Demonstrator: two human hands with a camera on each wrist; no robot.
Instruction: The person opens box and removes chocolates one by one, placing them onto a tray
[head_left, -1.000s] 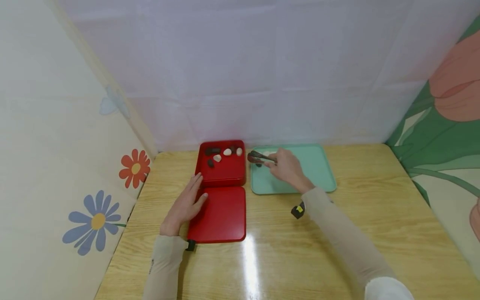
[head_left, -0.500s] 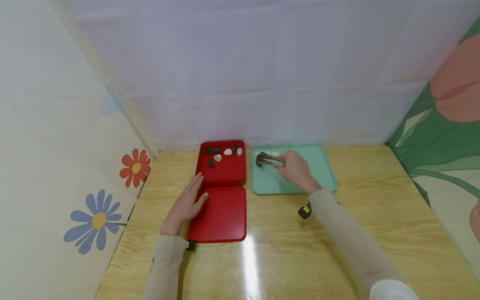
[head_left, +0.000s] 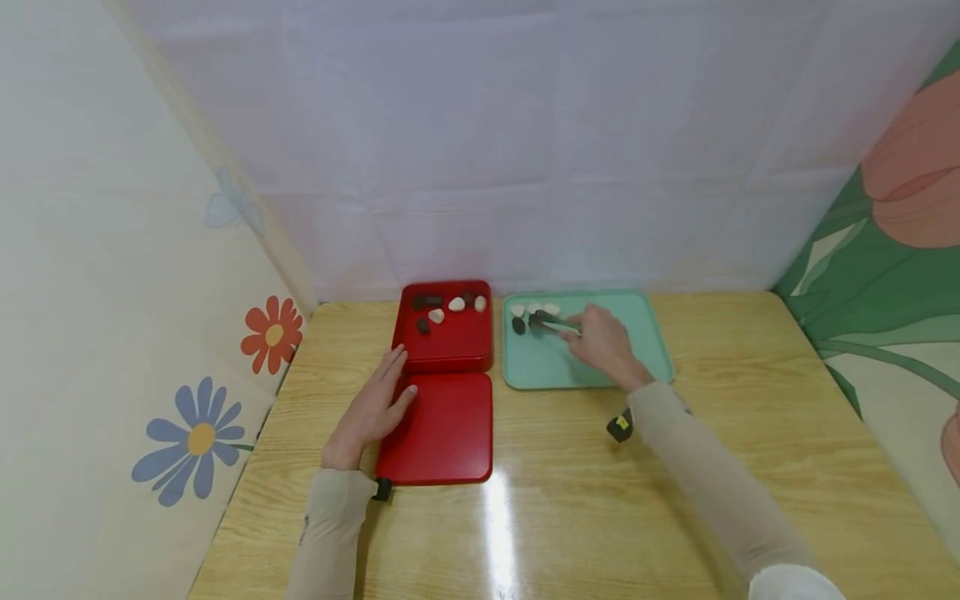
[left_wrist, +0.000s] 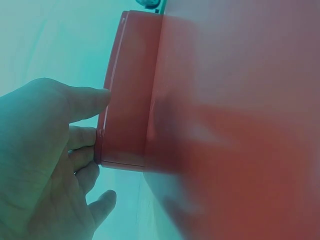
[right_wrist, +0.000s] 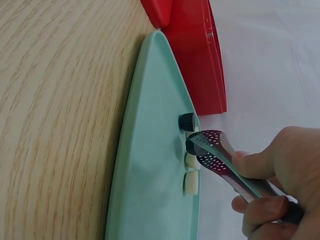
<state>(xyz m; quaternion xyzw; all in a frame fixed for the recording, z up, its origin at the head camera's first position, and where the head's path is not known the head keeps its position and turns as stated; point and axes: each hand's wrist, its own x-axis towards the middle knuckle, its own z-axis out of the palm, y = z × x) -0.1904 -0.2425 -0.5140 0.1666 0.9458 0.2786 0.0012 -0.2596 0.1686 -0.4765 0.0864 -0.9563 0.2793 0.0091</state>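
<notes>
My right hand (head_left: 602, 337) grips perforated metal tongs (right_wrist: 212, 137) over the left part of the mint tray (head_left: 555, 371). Between the tong tips sits a small dark piece (right_wrist: 194, 148); whether they squeeze it I cannot tell. Beside it on the tray stand another short dark piece (head_left: 519, 326) and several whitish pieces (right_wrist: 191, 182) along the back. My left hand (head_left: 367, 412) lies with fingers extended at the front left corner of the red box (head_left: 450, 364), touching its side. Dark and whitish pieces (head_left: 457, 304) lie in the back of that box.
A flat red lid (head_left: 442, 433) lies right in front of the box, partly under my left hand. Box and tray stand side by side on the wooden table (head_left: 562, 517), near the pale cloth (head_left: 525, 167) behind. Painted side walls flank the table.
My right hand with the tongs has moved right, from the tray's left edge past the outer dark piece to the dark piece beside it. My left hand stays put.
</notes>
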